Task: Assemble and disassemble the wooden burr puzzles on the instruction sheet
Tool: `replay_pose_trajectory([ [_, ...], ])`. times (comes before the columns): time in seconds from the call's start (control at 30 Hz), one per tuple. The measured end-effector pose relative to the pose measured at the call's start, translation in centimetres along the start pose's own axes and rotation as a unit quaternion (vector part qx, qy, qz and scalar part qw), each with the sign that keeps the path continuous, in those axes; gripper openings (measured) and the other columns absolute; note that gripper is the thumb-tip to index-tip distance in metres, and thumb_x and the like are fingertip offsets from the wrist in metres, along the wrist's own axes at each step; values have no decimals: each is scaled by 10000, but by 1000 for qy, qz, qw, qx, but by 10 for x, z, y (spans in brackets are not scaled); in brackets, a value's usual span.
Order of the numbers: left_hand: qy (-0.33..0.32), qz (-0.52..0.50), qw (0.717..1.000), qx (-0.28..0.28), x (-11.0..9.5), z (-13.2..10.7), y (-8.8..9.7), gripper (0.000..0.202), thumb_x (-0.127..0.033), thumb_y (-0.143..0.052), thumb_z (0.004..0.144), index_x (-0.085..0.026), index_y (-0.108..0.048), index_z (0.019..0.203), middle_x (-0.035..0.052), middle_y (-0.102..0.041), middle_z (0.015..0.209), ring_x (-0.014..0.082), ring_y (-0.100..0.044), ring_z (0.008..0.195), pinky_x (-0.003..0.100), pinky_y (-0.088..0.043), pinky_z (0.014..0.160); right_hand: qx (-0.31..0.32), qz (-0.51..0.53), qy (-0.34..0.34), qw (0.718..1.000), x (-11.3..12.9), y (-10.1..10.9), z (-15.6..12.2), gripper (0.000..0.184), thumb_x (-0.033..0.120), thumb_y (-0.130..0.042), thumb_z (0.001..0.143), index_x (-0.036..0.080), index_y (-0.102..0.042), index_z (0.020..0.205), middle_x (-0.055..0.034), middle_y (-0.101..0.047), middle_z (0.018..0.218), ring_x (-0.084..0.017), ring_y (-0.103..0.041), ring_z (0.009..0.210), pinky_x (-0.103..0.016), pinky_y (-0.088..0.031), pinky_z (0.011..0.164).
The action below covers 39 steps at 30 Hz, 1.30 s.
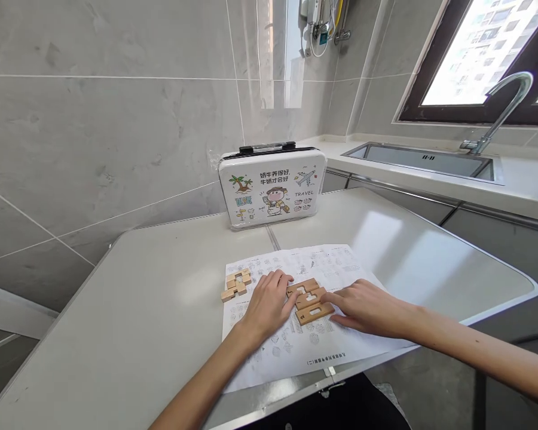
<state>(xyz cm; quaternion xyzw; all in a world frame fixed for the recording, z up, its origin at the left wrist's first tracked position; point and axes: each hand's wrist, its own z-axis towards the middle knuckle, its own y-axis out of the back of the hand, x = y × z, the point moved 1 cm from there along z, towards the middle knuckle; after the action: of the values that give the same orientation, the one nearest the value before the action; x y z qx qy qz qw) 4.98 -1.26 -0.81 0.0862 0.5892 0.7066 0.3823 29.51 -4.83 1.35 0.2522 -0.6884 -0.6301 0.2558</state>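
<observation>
Three flat wooden puzzle pieces with cut-out slots (312, 313) lie side by side on a printed paper sheet (314, 346). The nearest piece bears a number that looks like 2. My left hand (269, 300) rests at their left side, fingers extended, with the thumb and fingertips touching or very near their left ends. My right hand (361, 304) reaches in from the right, its index fingertip on the right end of the middle piece and its thumb apart below. Neither hand is wrapped around a piece. Left of my left hand, several small notched wooden pieces (237, 285) sit on the sheet's edge.
The sheet lies on a white folding table (161, 298) with a seam across it. At the back stands a white case (273, 188) with cartoon prints and a black handle. A counter with a sink (425, 158) and a faucet (506, 107) runs along the right.
</observation>
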Motion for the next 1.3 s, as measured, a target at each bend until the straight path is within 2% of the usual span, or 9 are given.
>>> replay_pose_trajectory([
  [0.2,34,-28,999,5,2,2,-11,150,-327,-538,1012,-190,-597,1021,86,-649,1042,251,-621,939,403,-486,834,-31,53,-52,997,5,-11,-2,207,343,-490,1047,219,-612,1160,-32,-778,825,-243,-732,690,-299,-315,576],
  [0.4,80,-69,994,7,8,0,-16,200,-368,-571,994,-194,-558,897,71,-639,972,242,-598,903,383,-465,802,-38,121,-96,987,13,-18,-5,242,355,-532,1020,234,-592,1221,-34,-781,872,-253,-727,730,-296,-341,608],
  [0.57,79,-108,991,-2,6,-3,-11,216,-348,-486,1029,-202,-561,888,60,-646,947,224,-587,861,359,-441,771,-45,182,-137,973,17,-27,-9,273,357,-547,1005,244,-597,1248,-5,-742,802,-230,-682,692,-300,-364,633],
  [0.67,110,-167,980,-20,3,-5,-5,248,-386,-463,1035,-211,-574,899,39,-647,886,200,-576,784,325,-426,707,-52,225,-159,960,19,-30,-9,272,366,-563,992,261,-619,1237,15,-689,742,-212,-646,675,-293,-370,636],
  [0.8,164,-299,940,-14,0,-10,0,288,-473,-482,1024,-218,-571,924,-10,-624,731,159,-560,636,286,-414,631,-62,266,-191,943,18,-30,-8,229,417,-605,970,267,-671,1130,12,-632,752,-197,-603,688,-291,-390,655],
  [0.9,181,-438,880,25,-3,-15,0,330,-535,-471,1021,-219,-524,940,-37,-628,700,109,-520,488,257,-415,571,-81,287,-215,930,17,-33,-10,210,441,-678,921,269,-694,1041,-12,-638,894,-195,-595,761,-299,-419,701],
  [1.0,187,-521,831,44,-6,-18,0,365,-578,-495,1003,-216,-496,959,-31,-661,735,83,-524,443,232,-383,523,-100,308,-235,916,17,-41,-13,186,407,-709,891,252,-688,991,-20,-611,917,-192,-579,766,-301,-439,694],
  [1.2,181,-580,792,55,-8,-17,-2,425,-620,-526,979,-196,-514,990,0,-693,743,82,-543,429,219,-300,450,-171,364,-218,889,22,-53,-19,177,399,-614,957,234,-676,945,-45,-639,953,-192,-600,767,-321,-487,701],
  [1.3,184,-604,774,43,-7,-17,-1,415,-606,-536,981,-193,-519,1000,-1,-688,747,85,-554,430,218,-286,434,-209,407,-264,849,28,-53,-20,285,510,-611,962,232,-645,907,-26,-654,818,-189,-584,683,-315,-468,635],
])
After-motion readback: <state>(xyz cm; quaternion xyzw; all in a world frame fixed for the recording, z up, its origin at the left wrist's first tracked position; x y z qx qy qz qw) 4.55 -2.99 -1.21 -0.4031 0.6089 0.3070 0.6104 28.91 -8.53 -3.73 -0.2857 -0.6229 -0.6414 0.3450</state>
